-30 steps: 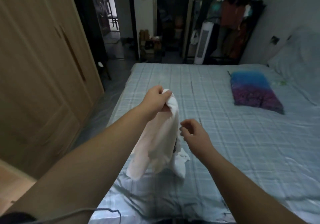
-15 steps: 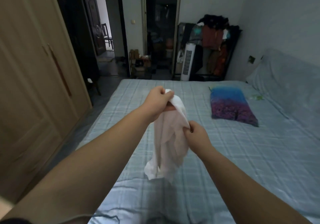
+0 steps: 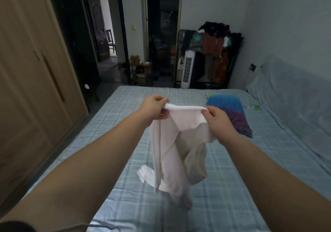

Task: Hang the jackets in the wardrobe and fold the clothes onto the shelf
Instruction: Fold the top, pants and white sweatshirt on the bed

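Note:
A white garment (image 3: 172, 153) hangs in the air above the bed (image 3: 114, 124). Its top edge is stretched flat between my two hands. My left hand (image 3: 152, 109) pinches the left end of that edge. At the right end, my right hand (image 3: 217, 119) grips it. The rest of the cloth droops in loose folds, clear of the sheet. A folded blue and purple cloth (image 3: 230, 113) lies on the bed just past my right hand. The wooden wardrobe (image 3: 30, 88) stands to the left with its doors shut.
The bed carries a pale blue checked sheet. A grey covered headboard or cushion (image 3: 290, 95) lines the right side. Beyond the foot of the bed stand a white tower fan (image 3: 187, 69), a rack piled with clothes (image 3: 216, 50) and two open doorways.
My right hand took hold of the white garment, then both hands moved apart and upward, spreading its top edge. The cloth lifted off the bed. My view tilted up.

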The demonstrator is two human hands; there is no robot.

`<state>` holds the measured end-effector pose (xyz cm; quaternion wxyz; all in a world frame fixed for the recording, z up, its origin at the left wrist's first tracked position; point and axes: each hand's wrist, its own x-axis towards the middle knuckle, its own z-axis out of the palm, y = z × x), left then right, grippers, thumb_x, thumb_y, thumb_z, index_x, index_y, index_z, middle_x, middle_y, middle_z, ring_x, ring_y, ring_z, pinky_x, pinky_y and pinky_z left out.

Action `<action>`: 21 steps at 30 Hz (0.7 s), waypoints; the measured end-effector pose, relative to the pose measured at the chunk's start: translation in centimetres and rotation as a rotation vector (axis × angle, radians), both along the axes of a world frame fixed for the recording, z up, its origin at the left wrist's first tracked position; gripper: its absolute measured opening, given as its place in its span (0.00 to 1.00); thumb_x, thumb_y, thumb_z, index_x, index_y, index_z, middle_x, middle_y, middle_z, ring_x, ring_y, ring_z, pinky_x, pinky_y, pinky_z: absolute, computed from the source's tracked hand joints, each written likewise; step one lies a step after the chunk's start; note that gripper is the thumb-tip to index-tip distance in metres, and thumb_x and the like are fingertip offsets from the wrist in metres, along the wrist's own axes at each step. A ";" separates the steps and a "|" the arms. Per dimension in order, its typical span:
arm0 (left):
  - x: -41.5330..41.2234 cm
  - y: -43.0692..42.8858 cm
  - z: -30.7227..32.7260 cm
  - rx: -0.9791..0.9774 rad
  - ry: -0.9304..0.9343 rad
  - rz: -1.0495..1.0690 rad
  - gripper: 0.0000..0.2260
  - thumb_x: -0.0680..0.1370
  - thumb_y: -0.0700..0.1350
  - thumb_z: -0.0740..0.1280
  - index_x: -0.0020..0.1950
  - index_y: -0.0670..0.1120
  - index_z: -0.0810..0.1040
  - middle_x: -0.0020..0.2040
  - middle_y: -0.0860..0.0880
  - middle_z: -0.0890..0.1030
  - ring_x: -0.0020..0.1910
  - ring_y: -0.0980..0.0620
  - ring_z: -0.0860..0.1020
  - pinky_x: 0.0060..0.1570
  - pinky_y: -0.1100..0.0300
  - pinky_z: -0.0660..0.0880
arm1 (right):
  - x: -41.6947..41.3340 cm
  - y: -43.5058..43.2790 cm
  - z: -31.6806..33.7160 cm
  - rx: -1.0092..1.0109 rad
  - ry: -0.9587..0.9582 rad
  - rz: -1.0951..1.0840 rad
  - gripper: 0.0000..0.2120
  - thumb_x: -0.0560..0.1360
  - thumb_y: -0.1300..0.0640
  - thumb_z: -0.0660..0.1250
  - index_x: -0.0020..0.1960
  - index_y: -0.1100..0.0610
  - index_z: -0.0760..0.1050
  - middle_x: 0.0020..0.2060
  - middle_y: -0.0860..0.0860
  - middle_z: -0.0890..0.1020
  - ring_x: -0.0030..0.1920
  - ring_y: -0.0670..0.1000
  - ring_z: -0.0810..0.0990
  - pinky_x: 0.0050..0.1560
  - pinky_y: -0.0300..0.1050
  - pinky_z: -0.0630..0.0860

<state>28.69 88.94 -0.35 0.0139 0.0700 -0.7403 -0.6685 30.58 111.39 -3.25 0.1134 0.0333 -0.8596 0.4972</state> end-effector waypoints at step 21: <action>0.9 5.0 -0.1 -0.793 0.292 -0.453 0.22 0.73 0.49 0.76 0.64 0.50 0.73 0.47 0.56 0.77 0.47 0.53 0.77 0.39 0.63 0.70 | -0.3 -1.4 4.1 -0.049 -0.085 0.120 0.10 0.75 0.56 0.71 0.51 0.57 0.73 0.42 0.53 0.84 0.42 0.50 0.82 0.44 0.46 0.77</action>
